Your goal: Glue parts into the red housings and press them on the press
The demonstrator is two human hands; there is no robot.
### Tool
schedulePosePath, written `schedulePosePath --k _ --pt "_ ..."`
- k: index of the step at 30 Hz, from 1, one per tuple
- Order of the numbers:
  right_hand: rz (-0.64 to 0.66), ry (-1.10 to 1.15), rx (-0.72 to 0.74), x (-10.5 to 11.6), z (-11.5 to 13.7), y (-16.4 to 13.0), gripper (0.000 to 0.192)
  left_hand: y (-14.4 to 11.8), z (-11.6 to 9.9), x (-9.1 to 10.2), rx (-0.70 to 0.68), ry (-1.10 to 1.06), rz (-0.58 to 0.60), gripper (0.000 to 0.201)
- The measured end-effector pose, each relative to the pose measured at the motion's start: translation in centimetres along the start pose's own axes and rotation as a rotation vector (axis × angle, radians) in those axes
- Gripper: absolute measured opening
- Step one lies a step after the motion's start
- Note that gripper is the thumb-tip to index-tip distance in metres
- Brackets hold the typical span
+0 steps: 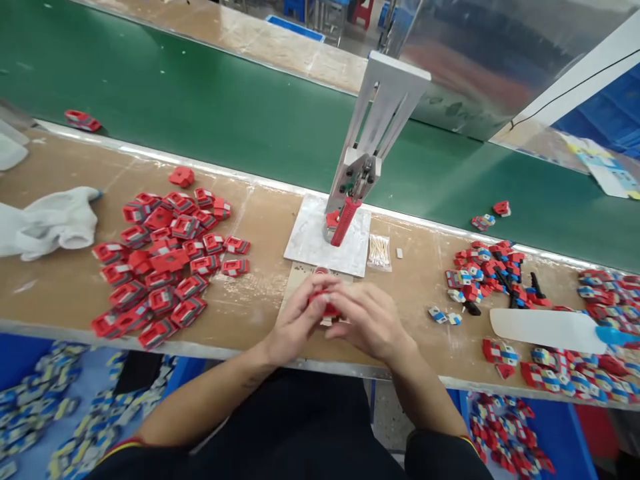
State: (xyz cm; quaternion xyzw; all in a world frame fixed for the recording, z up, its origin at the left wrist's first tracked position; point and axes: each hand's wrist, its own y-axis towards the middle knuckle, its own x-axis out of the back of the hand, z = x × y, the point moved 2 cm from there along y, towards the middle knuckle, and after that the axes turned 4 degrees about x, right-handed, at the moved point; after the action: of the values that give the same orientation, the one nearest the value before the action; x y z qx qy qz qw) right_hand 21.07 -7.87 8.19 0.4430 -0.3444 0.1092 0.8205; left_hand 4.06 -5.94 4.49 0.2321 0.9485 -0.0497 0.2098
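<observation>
My left hand [296, 323] and my right hand [374, 321] meet at the table's front, fingers closed around a small red plastic part [327, 308]. Most of that part is hidden by my fingers. Just beyond them stands a metal toggle press [361, 175] with a red handle [346, 223], mounted on a pale metal plate [304, 233]. A red piece sits under the press. To the left lies a heap of red-and-grey plastic toy car parts [163, 261].
A green conveyor belt [225, 100] runs behind the table. A white cloth [55, 223] lies far left, a bag of cotton swabs [380, 252] beside the plate. Right are red, white and blue parts [473, 275] and a white bottle [545, 329]. Blue bins [560, 433] stand below.
</observation>
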Motion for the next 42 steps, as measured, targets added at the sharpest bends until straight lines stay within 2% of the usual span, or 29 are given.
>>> schedulePosePath --k 2,5,8,11,15,17,20,24,28,33,36,39,42 --pt "-0.058 0.013 -0.126 0.5 -1.7 -1.2 0.061 1.3 -0.3 1.4 -0.005 -0.076 -0.085 0.036" --pt "0.006 -0.079 -0.330 1.1 -3.9 -3.9 0.047 4.0 -1.2 4.7 -0.024 -0.145 -0.206 0.038" --pt "0.117 -0.094 -0.382 0.1 -4.6 -5.4 0.033 6.8 -1.4 7.4 -0.046 -0.138 -0.253 0.043" --pt "0.124 -0.047 -0.371 -1.3 -4.6 -5.0 0.017 8.6 -0.8 8.6 -0.049 -0.137 -0.251 0.052" --pt "0.140 0.027 -0.370 -2.3 -4.8 -3.4 0.016 8.3 0.2 8.8 0.028 -0.138 -0.110 0.053" --pt "0.139 0.018 -0.355 -2.6 -5.0 -2.6 0.017 7.6 0.5 8.8 0.023 -0.099 -0.034 0.053" --pt "0.149 -0.085 -0.292 -3.4 -5.2 -2.0 0.018 7.0 0.7 8.7 -0.018 -0.047 0.015 0.052" --pt "0.077 -0.213 -0.247 -4.3 -5.1 -2.2 0.016 6.7 0.6 8.8 -0.117 0.093 -0.015 0.048" --pt "0.006 -0.176 -0.270 -4.6 -5.0 -3.0 0.012 6.3 0.5 8.7 -0.260 0.222 -0.087 0.048" --pt "0.072 -0.093 -0.268 -5.3 -5.1 -3.0 0.012 6.0 0.6 8.1 -0.368 0.291 -0.125 0.043" --pt "0.062 -0.006 -0.279 -4.5 -4.9 -2.7 0.010 5.9 0.5 8.1 -0.418 0.358 -0.136 0.040" --pt "-0.083 0.070 -0.332 -2.6 -4.5 -1.8 0.008 5.9 0.3 8.0 -0.509 0.449 -0.124 0.034" --pt "-0.391 0.166 -0.363 -0.8 -4.0 -0.2 0.013 5.7 0.2 7.7 -0.610 0.505 -0.087 0.032"
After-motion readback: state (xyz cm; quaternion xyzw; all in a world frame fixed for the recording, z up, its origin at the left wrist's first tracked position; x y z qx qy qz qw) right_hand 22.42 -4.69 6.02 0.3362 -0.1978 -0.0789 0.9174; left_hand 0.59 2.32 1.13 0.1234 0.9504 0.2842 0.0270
